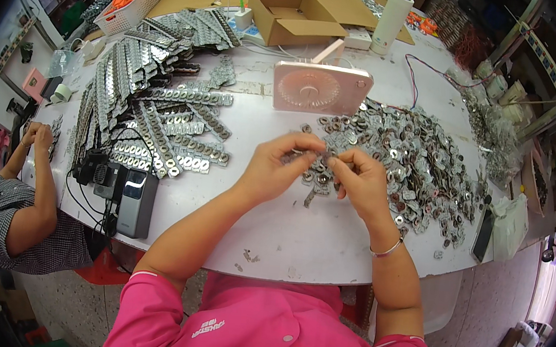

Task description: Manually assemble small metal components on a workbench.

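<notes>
My left hand [274, 168] and my right hand [363, 178] meet above the white table, thumbs and fingers pinched around a small grey metal piece [324, 157]. The fingers cover most of it, so its exact shape is hard to make out. Right beside my right hand spreads a large heap of small metal parts [421, 168] with round, dark and shiny centres. A few loose parts [322, 177] lie under my fingertips. To the left are stacked metal strips [191, 97] bearing rows of round parts.
A pink fan [321, 88] stands just beyond my hands, with an open cardboard box [295, 9] and a white roll [392, 23] behind. At left sit a grey power bank [136, 202] with cables and a basket of orange items [132, 4]. Another person [23, 208] works far left.
</notes>
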A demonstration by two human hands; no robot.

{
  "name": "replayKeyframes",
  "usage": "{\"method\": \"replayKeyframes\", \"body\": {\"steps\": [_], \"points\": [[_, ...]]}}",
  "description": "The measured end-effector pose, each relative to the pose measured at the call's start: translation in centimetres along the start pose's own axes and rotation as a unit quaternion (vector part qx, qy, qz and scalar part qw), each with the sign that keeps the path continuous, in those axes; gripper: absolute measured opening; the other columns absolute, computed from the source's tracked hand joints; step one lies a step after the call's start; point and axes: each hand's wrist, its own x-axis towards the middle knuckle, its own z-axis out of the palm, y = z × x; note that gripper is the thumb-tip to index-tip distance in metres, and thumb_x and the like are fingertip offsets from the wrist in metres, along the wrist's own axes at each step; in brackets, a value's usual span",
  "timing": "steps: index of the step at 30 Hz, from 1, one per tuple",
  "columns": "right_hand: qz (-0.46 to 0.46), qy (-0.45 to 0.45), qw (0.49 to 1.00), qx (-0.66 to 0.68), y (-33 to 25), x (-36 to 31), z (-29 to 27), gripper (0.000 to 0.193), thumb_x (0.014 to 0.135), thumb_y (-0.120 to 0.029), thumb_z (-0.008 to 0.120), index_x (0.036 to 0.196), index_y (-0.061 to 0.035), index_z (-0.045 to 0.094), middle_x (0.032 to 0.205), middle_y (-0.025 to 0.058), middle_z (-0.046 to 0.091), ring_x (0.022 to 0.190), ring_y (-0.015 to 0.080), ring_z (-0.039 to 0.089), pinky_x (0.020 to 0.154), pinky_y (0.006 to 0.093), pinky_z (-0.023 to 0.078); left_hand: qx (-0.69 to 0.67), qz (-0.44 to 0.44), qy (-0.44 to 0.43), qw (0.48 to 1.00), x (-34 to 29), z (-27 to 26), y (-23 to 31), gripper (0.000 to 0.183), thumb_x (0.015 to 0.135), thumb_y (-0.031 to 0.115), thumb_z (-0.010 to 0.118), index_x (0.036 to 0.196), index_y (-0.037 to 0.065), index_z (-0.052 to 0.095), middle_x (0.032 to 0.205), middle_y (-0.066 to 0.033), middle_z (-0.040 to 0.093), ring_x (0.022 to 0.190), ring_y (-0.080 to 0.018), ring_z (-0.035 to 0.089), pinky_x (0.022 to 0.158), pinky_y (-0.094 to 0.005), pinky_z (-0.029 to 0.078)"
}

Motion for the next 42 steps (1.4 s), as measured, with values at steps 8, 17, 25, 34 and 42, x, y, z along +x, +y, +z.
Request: {"method": "replayKeyframes", "body": {"steps": [8, 17, 25, 34, 42], "points": [[0.005, 0.046, 0.998, 0.047, 0.6, 0.1, -0.3, 0.016, 0.095, -0.018, 0.064, 0.1, -0.0027, 0.068, 0.076, 0.0018, 0.063, 0.06, 0.0057, 0.059, 0.043, 0.0212, 0.047, 0.067, -0.042, -0.058, 0.995, -0.1, 0.0, 0.0, 0.021, 0.092, 0.003, 0.063, 0.112, 0.002, 0.067, 0.104, -0.0032, 0.069, 0.091, -0.0101, 0.062, 0.082, -0.0251, 0.051], [-0.042, -0.051, 0.997, 0.034, -0.3, -0.4, -0.3, 0.015, 0.096, -0.016, 0.062, 0.1, -0.0015, 0.067, 0.077, 0.0026, 0.064, 0.063, 0.0052, 0.058, 0.043, 0.0199, 0.046, -0.192, -0.197, -0.055, 0.96, 0.8, -1.6, 0.8, 0.022, 0.09, 0.004, 0.067, 0.112, 0.002, 0.063, 0.104, -0.0035, 0.061, 0.084, -0.0114, 0.062, 0.078, -0.0253, 0.052], [-0.009, -0.049, 0.998, 0.033, 0.4, -0.5, 0.1, 0.014, 0.095, -0.013, 0.064, 0.1, -0.0011, 0.067, 0.077, 0.0035, 0.066, 0.061, 0.006, 0.059, 0.045, 0.0196, 0.047, -0.156, -0.219, -0.078, 0.96, 0.6, -2.1, 1.1, 0.018, 0.092, 0.008, 0.068, 0.106, 0.004, 0.058, 0.101, -0.0018, 0.06, 0.084, -0.0096, 0.061, 0.078, -0.0245, 0.05], [0.008, -0.091, 0.994, -0.053, 0.3, 0.0, -0.5, 0.016, 0.093, -0.012, 0.066, 0.103, 0.0002, 0.07, 0.079, 0.0061, 0.07, 0.06, 0.0082, 0.063, 0.049, 0.0241, 0.049, -0.067, -0.214, -0.115, 0.968, 0.3, -1.7, 0.7, 0.015, 0.095, 0.01, 0.063, 0.106, 0.006, 0.053, 0.099, -0.0002, 0.056, 0.089, -0.0073, 0.054, 0.079, -0.024, 0.047], [-0.157, -0.033, 0.958, -0.239, -0.1, -0.3, 0.2, 0.017, 0.097, -0.016, 0.061, 0.1, 0.0002, 0.061, 0.076, 0.0068, 0.062, 0.056, 0.0129, 0.058, 0.056, 0.0264, 0.048, -0.165, -0.262, -0.039, 0.95, 0.2, -0.2, 0.4, 0.015, 0.092, 0.007, 0.067, 0.102, 0.004, 0.057, 0.098, -0.003, 0.059, 0.087, -0.0099, 0.057, 0.079, -0.0254, 0.049]]}}
